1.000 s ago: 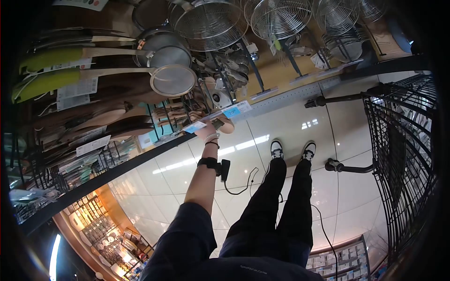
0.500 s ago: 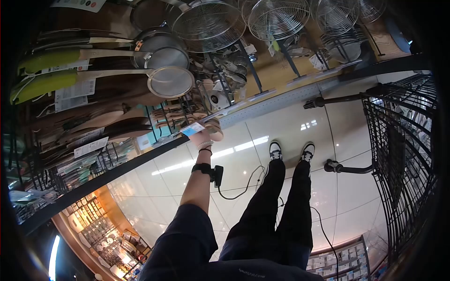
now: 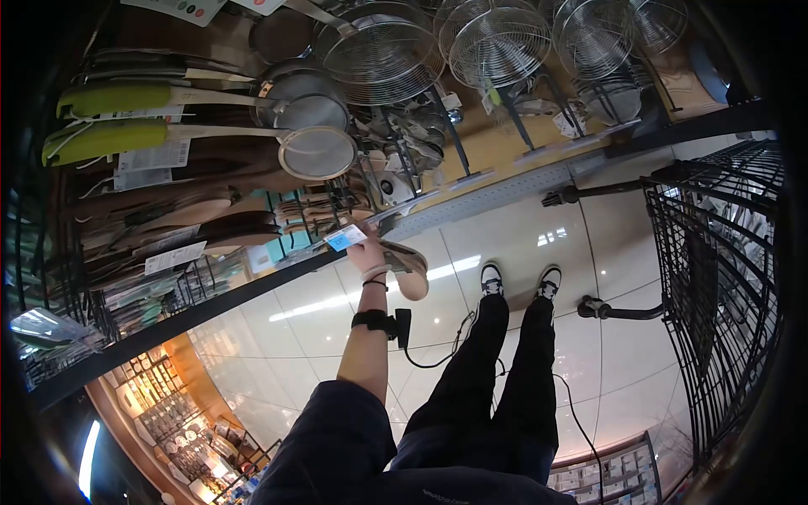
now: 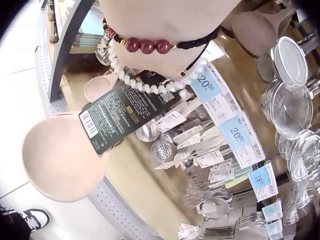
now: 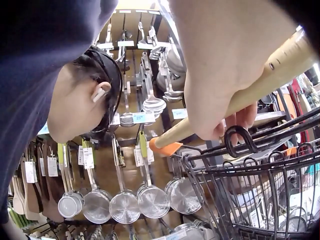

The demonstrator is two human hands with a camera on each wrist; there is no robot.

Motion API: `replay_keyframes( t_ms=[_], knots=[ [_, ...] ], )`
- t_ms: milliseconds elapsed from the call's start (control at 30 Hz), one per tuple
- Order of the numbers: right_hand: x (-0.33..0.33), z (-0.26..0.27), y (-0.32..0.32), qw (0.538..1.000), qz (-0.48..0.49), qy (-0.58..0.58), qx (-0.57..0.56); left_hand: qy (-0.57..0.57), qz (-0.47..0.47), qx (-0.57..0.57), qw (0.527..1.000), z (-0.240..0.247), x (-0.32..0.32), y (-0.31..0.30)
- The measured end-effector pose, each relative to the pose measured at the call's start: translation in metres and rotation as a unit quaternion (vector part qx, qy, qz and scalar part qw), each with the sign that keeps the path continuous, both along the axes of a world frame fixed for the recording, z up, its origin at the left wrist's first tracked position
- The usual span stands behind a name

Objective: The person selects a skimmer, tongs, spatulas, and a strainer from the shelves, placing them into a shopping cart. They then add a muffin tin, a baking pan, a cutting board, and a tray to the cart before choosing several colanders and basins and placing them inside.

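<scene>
In the head view my left hand (image 3: 364,256) is at the shelf edge, holding a pale wooden ladle (image 3: 412,282) whose bowl hangs over the floor. The left wrist view shows that ladle's round bowl (image 4: 65,157) with a dark green printed tag (image 4: 117,115) across its handle; the wrist and bracelets hide the fingers. My right hand (image 5: 225,75) grips the light wood-coloured bar (image 5: 175,132) of a black wire cart in the right wrist view, fingers curled under it. The head view does not show the right hand.
Strainers (image 3: 316,152) and green-handled tools (image 3: 109,143) hang above the shelf edge. Blue-and-white price labels (image 4: 235,137) line the rail. The wire cart (image 3: 715,295) stands at the right. Pale tiled floor (image 3: 471,337) and a trailing cable lie below.
The ladle's bowl has swung out from the shelf edge and hangs lower over the floor. My left hand has shifted slightly near the rail.
</scene>
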State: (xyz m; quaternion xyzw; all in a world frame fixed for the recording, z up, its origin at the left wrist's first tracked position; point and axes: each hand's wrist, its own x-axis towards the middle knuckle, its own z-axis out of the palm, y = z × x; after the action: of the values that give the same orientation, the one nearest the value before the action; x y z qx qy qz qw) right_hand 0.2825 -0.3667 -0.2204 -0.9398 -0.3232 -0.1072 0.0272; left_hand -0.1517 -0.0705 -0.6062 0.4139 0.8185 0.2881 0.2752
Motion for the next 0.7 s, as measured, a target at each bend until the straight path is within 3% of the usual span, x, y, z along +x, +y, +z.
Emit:
replay_keyframes(
  t_ms=[67, 100, 133, 200, 267, 367, 400, 433, 467, 533, 567, 600, 633, 667, 700],
  knots=[
    [0.004, -0.002, -0.006, 0.981, 0.003, 0.137, 0.137, -0.131, -0.014, 0.090, 0.987, -0.008, -0.011, -0.006],
    [0.004, -0.003, -0.007, 0.981, 0.004, 0.137, 0.136, -0.062, -0.032, 0.111, 0.991, -0.012, -0.016, -0.012],
    [0.004, -0.003, -0.006, 0.983, -0.009, 0.130, 0.128, -0.062, -0.032, 0.110, 0.991, -0.007, -0.014, -0.020],
    [0.002, -0.003, -0.002, 0.985, -0.023, 0.122, 0.118, -0.139, -0.069, 0.151, 0.976, 0.002, -0.011, -0.039],
    [0.000, -0.006, 0.004, 0.978, 0.037, 0.108, 0.177, -0.078, -0.114, 0.128, 0.982, 0.002, -0.011, -0.066],
    [0.001, -0.005, 0.003, 0.981, 0.087, 0.094, 0.144, -0.054, -0.166, -0.017, 0.984, -0.031, -0.031, -0.119],
    [0.001, -0.003, -0.001, 0.993, 0.042, 0.050, 0.101, -0.004, -0.243, -0.128, 0.962, -0.024, -0.033, -0.132],
    [0.029, -0.016, -0.054, 0.986, 0.047, 0.115, 0.107, -0.031, -0.268, -0.176, 0.947, 0.007, -0.012, -0.135],
    [0.057, -0.033, -0.106, 0.976, 0.055, 0.179, 0.112, -0.042, -0.369, -0.189, 0.909, 0.007, -0.015, -0.143],
    [0.056, -0.041, -0.105, 0.973, 0.034, 0.185, 0.134, -0.053, -0.421, -0.224, 0.877, 0.040, 0.001, -0.153],
    [0.032, -0.027, -0.067, 0.979, 0.019, 0.169, 0.115, -0.057, -0.417, -0.217, 0.881, 0.060, 0.010, -0.154],
    [0.023, -0.022, -0.050, 0.978, -0.021, 0.172, 0.115, -0.099, -0.465, -0.220, 0.852, 0.081, 0.019, -0.155],
    [0.015, -0.007, -0.032, 0.992, -0.022, 0.121, 0.003, -0.140, -0.516, -0.216, 0.817, 0.101, 0.030, -0.153],
    [0.012, -0.015, -0.034, 0.996, 0.047, 0.043, 0.060, -0.103, -0.559, -0.200, 0.798, 0.122, 0.041, -0.151],
    [0.005, -0.006, -0.024, 0.996, 0.030, 0.064, 0.046, -0.119, -0.576, -0.200, 0.784, 0.148, 0.053, -0.146]
  ],
)
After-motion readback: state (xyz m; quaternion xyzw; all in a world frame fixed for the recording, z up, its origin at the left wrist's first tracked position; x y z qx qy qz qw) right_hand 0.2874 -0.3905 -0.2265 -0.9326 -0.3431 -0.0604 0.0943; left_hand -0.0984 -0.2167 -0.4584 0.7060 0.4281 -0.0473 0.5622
